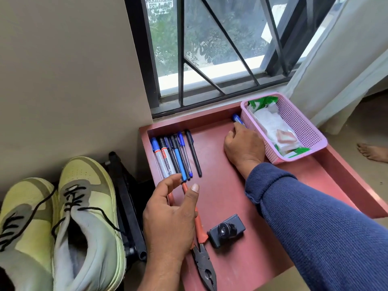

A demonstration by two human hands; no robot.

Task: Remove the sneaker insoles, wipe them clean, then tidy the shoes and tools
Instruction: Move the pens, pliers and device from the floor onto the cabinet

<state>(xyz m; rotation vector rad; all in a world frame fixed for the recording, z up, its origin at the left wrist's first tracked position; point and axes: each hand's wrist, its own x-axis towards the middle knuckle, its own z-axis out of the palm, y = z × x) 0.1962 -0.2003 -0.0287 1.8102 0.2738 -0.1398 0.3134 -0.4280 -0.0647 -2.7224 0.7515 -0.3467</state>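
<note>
Red tray (346, 175) sits on the floor under the barred window (210, 49), curtain (346, 49) hanging at the right. A black rack (128, 206) stands between the tray and the sneakers. Bare foot (371, 153) visible at the far right edge.

Sneakers (84, 217): pale yellow-green and grey pair, laces loose, side by side left of the tray, toes toward the wall. Cannot tell whether the insoles are inside.

Tray contents:
- row of pens and markers (176, 154) lined up along the left wall
- orange-handled pliers (201, 244) lying lengthwise near the front, jaws toward the camera
- small black camera mount (227, 231) just right of the pliers
- pink basket (306, 131) in the far right corner, holding a green-and-white packet of wipes (273, 124)
- blue marker (238, 119) wedged beside the basket's left wall

Left hand (170, 217) lies over the pliers handles, fingers loosely spread and half curled, thumb up; handles run under the palm, grip not closed around them.

Right hand (244, 147), blue sleeve (315, 227), reaches across the tray, fingers curled at the blue marker beside the basket; fingertips hidden, so cannot tell if it is actually pinched. Forearm crosses over the tray's right half.
</note>
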